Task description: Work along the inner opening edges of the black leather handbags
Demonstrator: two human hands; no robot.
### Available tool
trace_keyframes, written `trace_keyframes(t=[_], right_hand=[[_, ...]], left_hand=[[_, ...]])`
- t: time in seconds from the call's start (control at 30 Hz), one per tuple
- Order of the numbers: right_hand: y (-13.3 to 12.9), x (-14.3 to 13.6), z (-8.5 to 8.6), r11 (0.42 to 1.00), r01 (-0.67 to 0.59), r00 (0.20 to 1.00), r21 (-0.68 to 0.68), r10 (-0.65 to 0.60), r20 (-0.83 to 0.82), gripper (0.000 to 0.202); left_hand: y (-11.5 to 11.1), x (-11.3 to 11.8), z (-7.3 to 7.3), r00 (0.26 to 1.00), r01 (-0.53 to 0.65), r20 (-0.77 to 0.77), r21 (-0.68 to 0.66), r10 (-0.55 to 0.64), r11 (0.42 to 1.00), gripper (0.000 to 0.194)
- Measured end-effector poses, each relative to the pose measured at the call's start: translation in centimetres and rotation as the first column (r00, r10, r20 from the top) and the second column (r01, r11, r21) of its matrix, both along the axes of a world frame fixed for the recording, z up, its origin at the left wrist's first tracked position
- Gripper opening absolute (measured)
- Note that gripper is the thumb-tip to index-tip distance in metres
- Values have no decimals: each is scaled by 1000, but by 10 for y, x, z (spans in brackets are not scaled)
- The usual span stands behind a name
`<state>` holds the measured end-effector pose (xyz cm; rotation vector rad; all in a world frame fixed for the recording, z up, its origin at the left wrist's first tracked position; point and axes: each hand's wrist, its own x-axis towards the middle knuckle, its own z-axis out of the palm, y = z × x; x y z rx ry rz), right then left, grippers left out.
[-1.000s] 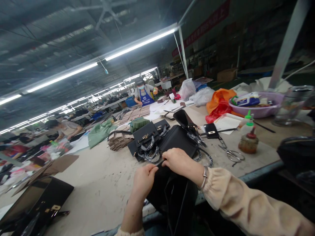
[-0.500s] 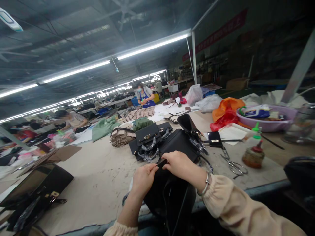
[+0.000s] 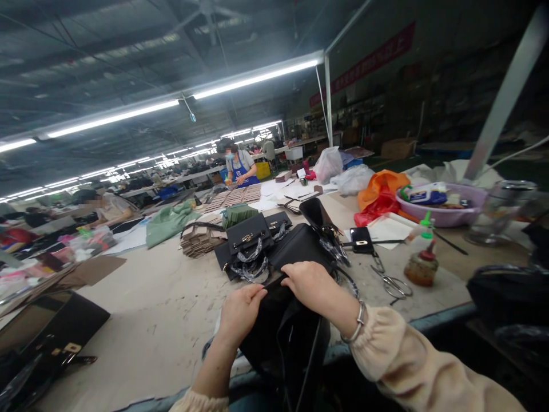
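A black handbag (image 3: 278, 343) hangs at the table's front edge between my hands, its lower part in shadow. My left hand (image 3: 241, 306) pinches its upper edge on the left, thumb and fingers pressed together. On the same edge, a little to the right, my right hand (image 3: 306, 281) grips with closed fingers; a metal bracelet circles that wrist. Just beyond lie more black handbags (image 3: 249, 234) in a pile, their handles wrapped in clear plastic. Another black bag (image 3: 81, 320) with a gold clasp lies at the left.
Scissors (image 3: 397, 286), a glue bottle (image 3: 422, 266) and a black piece with a gold clasp (image 3: 361, 239) lie right of the pile. A purple basin (image 3: 463, 214) stands farther right. Stacked brown pieces (image 3: 199, 240) and green cloth (image 3: 169, 223) lie behind. A co-worker (image 3: 242, 163) stands across the table.
The view has turned slightly right, so the table's things sit farther left. Both hands keep their hold on the handbag's edge. The co-worker's arms have shifted a little.
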<state>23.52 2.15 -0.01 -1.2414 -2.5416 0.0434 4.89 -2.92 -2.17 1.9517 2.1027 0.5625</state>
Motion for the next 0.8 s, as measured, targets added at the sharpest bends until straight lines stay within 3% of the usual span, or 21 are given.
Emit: trace_keyframes(t=[0.8], right_hand=[[3,-1,1,1000,21,999,0,-21,33,16]], left_hand=[[2,2,0,1000,11,-7,-31,-11,999,27]])
